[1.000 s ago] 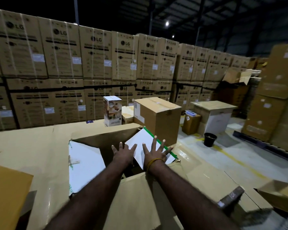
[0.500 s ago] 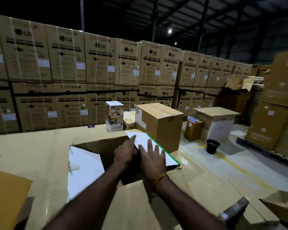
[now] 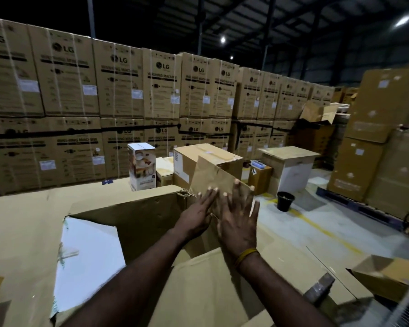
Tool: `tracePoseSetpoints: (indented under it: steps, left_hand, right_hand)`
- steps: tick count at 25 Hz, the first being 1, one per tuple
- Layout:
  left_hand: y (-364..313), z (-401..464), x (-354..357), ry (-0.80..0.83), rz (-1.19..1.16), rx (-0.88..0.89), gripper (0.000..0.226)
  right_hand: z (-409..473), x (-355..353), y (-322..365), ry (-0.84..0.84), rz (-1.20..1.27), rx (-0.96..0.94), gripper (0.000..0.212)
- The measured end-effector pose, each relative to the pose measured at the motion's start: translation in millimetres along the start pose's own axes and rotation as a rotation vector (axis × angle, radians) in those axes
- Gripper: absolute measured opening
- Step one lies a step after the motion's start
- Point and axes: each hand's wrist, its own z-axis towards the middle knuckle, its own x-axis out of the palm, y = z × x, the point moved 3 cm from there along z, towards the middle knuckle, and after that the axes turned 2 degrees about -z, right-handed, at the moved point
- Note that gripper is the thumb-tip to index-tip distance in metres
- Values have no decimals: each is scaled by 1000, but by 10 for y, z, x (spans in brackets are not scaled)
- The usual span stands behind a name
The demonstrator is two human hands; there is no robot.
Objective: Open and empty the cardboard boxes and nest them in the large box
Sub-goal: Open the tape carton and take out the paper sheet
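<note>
Both hands flat, fingers straight, pressed against the raised right flap (image 3: 219,182) of the large box (image 3: 137,215) — left hand (image 3: 198,212) low on the flap, right hand (image 3: 239,223) beside it w/ a yellow band at the wrist. Box is open right in front, white left flap (image 3: 87,260) folded out. Behind it: sealed brown box (image 3: 208,159), small printed white carton (image 3: 142,165). Black pot (image 3: 285,201) on the floor at right.
</note>
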Motion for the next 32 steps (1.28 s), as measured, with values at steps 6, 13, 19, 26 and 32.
tracePoseSetpoints:
  steps: [6,13,19,26,32]
  left_hand:
    - [49,14,218,227,171,-16,64]
    - [77,-308,33,233,374,-214,71]
    - [693,-1065,-446,513,599,-321,48]
    - [815,-1967,-995,499,735,-342,56]
    - [560,-1802,-1604,143,568,-512,52]
  right_hand:
    - [7,327,-153,602,198,316,59]
    - [-138,76,213,429,234,130,45]
    - [-531,-337,960,458,300,-113,58]
    - [-1132,-706,1542,329,368,-174,67]
    - [-1486,-771,1741,318,476,-237,68]
